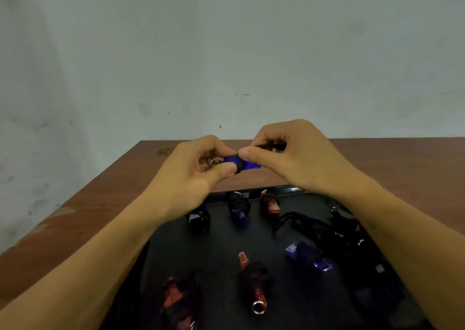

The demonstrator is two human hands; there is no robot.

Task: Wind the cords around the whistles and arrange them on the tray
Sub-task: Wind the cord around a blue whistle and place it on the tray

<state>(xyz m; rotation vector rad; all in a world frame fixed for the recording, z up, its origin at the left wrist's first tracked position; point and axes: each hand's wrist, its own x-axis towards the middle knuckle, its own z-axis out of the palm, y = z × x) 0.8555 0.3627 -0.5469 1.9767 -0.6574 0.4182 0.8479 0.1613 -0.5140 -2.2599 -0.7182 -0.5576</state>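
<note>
I see both hands raised above the far edge of the tray [221, 249], with a blue whistle [239, 163] held between them over the brown desk [105, 199]. My left hand [193, 179] pinches the whistle's ring end between thumb and fingers, a small metal ring [214, 162] showing just beside the thumb. My right hand [289, 161] pinches the black cord [270, 145] and presses its thumb onto the whistle's top, where dark cord already crosses its middle. Below, on the black tray, I count wound whistles lying apart: a black one [197, 217], a blue one [239, 210] and a red one [271, 205] in the far row, two red ones [254, 279] [180, 302] nearer me, and another blue whistle [308, 255] beside a loose tangle of black cords [327, 229] at the right.
</note>
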